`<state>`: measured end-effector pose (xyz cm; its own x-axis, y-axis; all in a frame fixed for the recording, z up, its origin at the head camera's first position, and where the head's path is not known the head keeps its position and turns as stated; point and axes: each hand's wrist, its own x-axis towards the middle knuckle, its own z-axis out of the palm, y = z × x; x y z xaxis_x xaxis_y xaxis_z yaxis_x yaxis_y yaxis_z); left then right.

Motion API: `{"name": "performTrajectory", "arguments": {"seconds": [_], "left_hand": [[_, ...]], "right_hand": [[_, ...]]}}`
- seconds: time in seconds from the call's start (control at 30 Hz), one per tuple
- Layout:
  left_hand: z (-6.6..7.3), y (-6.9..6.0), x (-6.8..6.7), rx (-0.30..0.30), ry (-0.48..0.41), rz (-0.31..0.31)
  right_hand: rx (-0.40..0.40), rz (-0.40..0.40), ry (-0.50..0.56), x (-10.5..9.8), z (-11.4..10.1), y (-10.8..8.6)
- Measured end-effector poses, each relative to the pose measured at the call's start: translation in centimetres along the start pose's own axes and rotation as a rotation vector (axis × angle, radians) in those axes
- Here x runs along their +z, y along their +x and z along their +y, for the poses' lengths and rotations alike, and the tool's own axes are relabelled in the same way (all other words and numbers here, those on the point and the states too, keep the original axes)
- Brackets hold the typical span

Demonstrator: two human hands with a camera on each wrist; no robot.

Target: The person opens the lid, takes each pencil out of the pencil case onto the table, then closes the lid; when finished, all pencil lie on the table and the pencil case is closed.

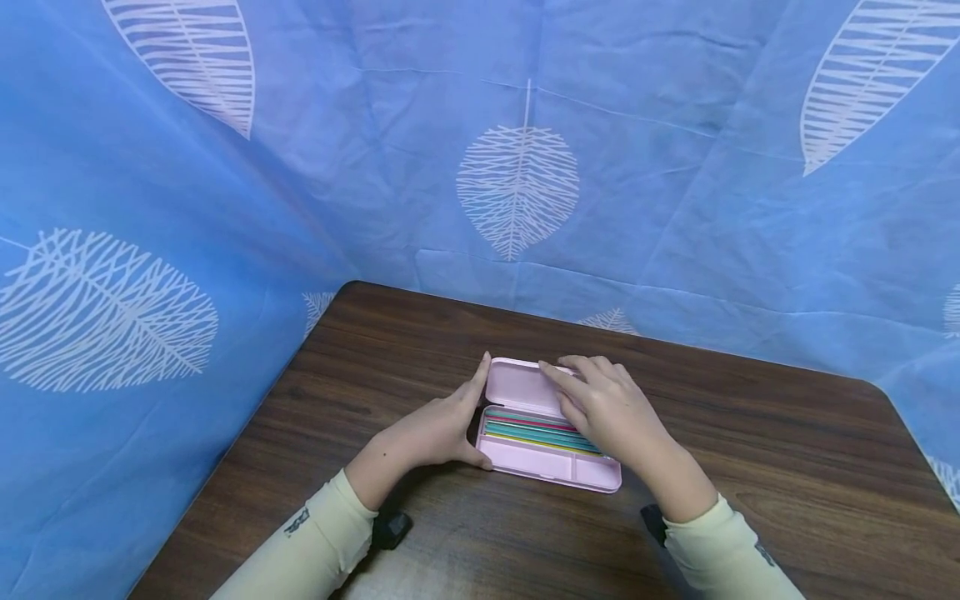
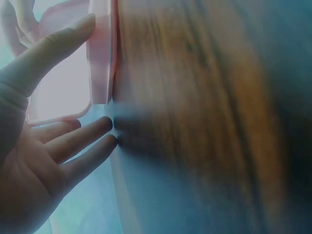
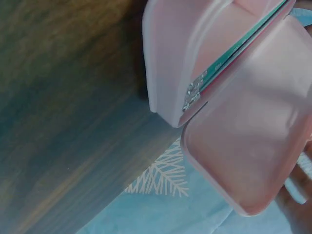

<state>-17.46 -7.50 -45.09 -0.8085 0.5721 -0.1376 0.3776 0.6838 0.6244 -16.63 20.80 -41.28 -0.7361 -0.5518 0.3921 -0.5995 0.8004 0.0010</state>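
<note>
A pink pencil case (image 1: 525, 479) lies open on the table, its lid (image 1: 517, 383) raised at the far side. Several thin pencil-like sticks (image 1: 525, 430), teal, red and yellow, lie in the back compartment. My left hand (image 1: 435, 429) spans the case's left end, thumb at the front corner and index finger beside the lid. In the left wrist view, the fingers (image 2: 80, 141) of that hand are straight. On the lid's right part my right hand (image 1: 607, 404) grips the edge, some fingers (image 3: 298, 187) behind it. This hand covers the right end of the sticks.
The case stands on a dark wood-grain table (image 1: 750, 433) with rounded far corners. A blue cloth (image 1: 637, 167) with white leaf prints hangs behind the table and on its left. The case's front part (image 1: 525, 458) has a divider towards the right.
</note>
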Motion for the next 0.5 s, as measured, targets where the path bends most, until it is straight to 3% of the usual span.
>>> {"name": "performTrajectory", "arguments": {"seconds": [0.27,0.5], "left_hand": [[0.3,0.0,-0.2,0.041,0.123,0.059],[0.7,0.0,-0.5,0.063,0.261,0.059]], "right_hand": [[0.102,-0.067,-0.030,0.9,-0.1,0.8],[0.148,-0.166,-0.032,1.3,0.0,1.4]]}}
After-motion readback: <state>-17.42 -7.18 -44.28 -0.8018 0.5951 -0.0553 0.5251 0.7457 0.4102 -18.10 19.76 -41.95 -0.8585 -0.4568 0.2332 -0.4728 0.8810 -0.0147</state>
